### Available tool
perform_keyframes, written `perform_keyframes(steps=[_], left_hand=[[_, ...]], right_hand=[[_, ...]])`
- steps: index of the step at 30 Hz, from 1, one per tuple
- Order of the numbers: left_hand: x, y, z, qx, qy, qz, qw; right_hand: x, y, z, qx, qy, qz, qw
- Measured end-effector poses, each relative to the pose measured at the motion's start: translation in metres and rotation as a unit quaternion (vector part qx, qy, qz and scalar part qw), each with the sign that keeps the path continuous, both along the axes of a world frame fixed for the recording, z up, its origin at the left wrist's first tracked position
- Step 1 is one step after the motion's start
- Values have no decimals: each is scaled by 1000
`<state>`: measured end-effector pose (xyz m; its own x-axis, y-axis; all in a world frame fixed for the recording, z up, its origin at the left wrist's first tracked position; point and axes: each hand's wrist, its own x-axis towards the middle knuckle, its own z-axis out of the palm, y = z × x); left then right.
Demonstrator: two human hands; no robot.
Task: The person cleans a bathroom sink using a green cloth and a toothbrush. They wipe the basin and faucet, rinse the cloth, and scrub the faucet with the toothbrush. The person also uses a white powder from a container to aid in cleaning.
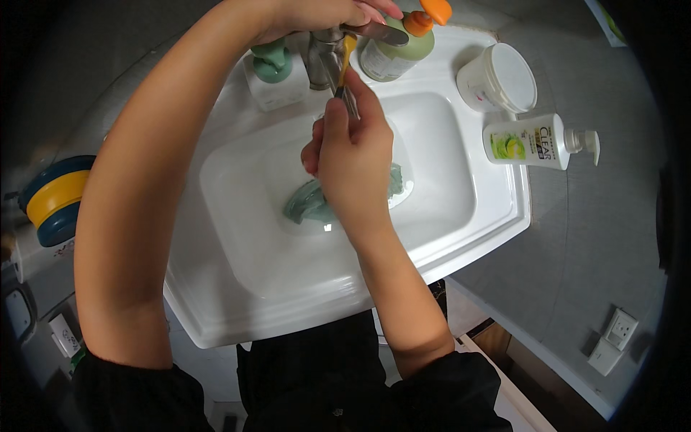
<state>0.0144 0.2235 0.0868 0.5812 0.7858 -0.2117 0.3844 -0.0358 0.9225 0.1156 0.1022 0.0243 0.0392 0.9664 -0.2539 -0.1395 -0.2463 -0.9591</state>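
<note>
At the top edge, my left hand [356,13] is partly cut off by the frame, its fingers closed at the metal faucet lever [385,33]. Below the lever, my right hand [353,144] grips a slim stick with a yellow end [349,50] and a darker lower part; its exact kind is unclear. The yellow end is up close to the faucet [322,61]. Under my right hand, a crumpled green cloth-like thing [309,203] lies in the white sink [245,252], partly hidden by the hand and wrist.
Behind the basin stand a green soap dispenser [273,61] and a green bottle with an orange pump [399,54]. A white tub [500,79] and a white pump bottle [525,140] are at the right rim. A blue-and-yellow round item [59,200] is at left; a wall socket [620,330] at lower right.
</note>
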Motion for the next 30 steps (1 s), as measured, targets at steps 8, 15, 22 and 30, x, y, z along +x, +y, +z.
perform_keyframes(steps=[8,15,22,30], left_hand=[[2,16,-15,-37,5,24,999],[2,16,-13,-13,26,18,999],[1,14,-17,-27,-26,17,999],[-3,3,-3,9,-31,-2,999]], right_hand=[[-6,-2,-1,12,-19,2,1000],[-12,0,-1,25,-9,-10,1000],[-10,12,-1,21,27,-18,999],[21,20,2,-5,-39,39,998]])
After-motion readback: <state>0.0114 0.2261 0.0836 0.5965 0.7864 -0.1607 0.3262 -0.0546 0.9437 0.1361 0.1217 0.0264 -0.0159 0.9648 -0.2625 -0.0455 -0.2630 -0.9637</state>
